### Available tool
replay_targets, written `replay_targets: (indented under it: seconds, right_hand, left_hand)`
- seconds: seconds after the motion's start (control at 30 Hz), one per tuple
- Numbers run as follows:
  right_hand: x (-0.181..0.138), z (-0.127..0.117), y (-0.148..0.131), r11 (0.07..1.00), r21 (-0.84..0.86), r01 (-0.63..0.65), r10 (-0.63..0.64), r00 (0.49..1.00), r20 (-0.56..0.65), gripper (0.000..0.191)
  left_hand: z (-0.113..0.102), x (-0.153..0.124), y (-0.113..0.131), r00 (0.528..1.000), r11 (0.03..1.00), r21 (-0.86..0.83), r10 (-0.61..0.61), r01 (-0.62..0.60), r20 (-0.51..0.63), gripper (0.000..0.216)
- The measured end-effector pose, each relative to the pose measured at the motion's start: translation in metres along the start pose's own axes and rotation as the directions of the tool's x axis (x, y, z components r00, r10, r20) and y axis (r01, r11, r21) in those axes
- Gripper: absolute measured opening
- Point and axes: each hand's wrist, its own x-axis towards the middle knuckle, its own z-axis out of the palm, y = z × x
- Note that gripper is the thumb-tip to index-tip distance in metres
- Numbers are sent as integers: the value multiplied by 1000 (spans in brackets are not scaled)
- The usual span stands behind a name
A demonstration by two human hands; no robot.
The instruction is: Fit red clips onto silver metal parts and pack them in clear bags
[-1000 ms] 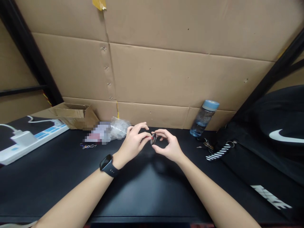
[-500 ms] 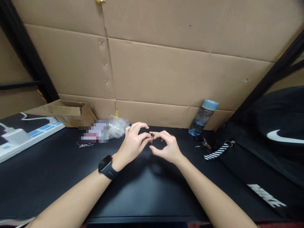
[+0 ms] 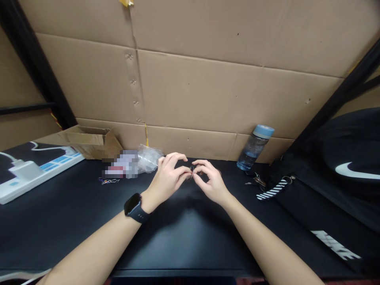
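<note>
A small, thin metal ring point(image 3: 192, 172), seen nearly edge-on, is between my two hands above the black desk. My left hand point(image 3: 171, 172), a dark watch on its wrist, pinches the ring between thumb and index finger. From the other side, my right hand point(image 3: 211, 181) has its thumb and a bent finger at the ring's edge; the index finger is raised over it. The fingers partly hide the ring, and its details are too small to make out.
Behind the hands are a clear plastic bag point(image 3: 149, 158), an open cardboard box point(image 3: 97, 142) and a small beaded trinket point(image 3: 108, 181). A power strip point(image 3: 50, 170) lies left. To the right are a water bottle point(image 3: 255, 147), keys point(image 3: 259, 181), a striped strap point(image 3: 272, 190) and a black bag point(image 3: 329, 206).
My right thumb has risen and closed in on the ring, and its index finger has lifted. The ring has turned slightly, showing more of its round outline. My left hand keeps its pinch.
</note>
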Motion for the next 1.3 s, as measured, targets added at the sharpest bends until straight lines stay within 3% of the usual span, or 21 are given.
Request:
replay_targets:
  seconds: [0.13, 0.33, 0.63, 0.73, 0.8, 1.0, 1.13, 1.3]
  right_hand:
    - [0, 1, 2, 1000, -5, -26, 26, 1000, 17, 8]
    - [0, -1, 4, 993, -106, 44, -39, 998, 50, 5]
    - [-2, -1, 10, 973, -223, 50, -33, 996, 79, 6]
    - [0, -4, 17, 969, -245, 39, -19, 996, 85, 5]
    - [-1, -5, 25, 960, -279, 21, 7, 995, 101, 4]
    - [-6, -3, 54, 909, -410, -68, 143, 978, 153, 9]
    - [-5, -4, 65, 882, -459, -107, 174, 979, 107, 12]
    - [-2, -29, 77, 843, -514, -159, 247, 963, 107, 16]
  left_hand:
    - [-2, 1, -2, 997, 993, -96, -60, 64, 45, 15]
    - [-8, 2, -4, 976, 961, -255, -50, 105, 212, 47]
    - [3, -4, -12, 964, 984, -157, -46, 89, 262, 33]
    - [2, -3, -22, 951, 982, -164, -39, 93, 308, 41]
    - [0, -1, -34, 948, 977, -172, -65, 124, 313, 45]
    - [-6, -4, -89, 942, 962, 6, -269, 273, 203, 21]
    - [-5, -11, -103, 924, 972, 55, -233, 227, 303, 13]
    - [5, -14, -94, 908, 984, 24, -170, 175, 382, 12]
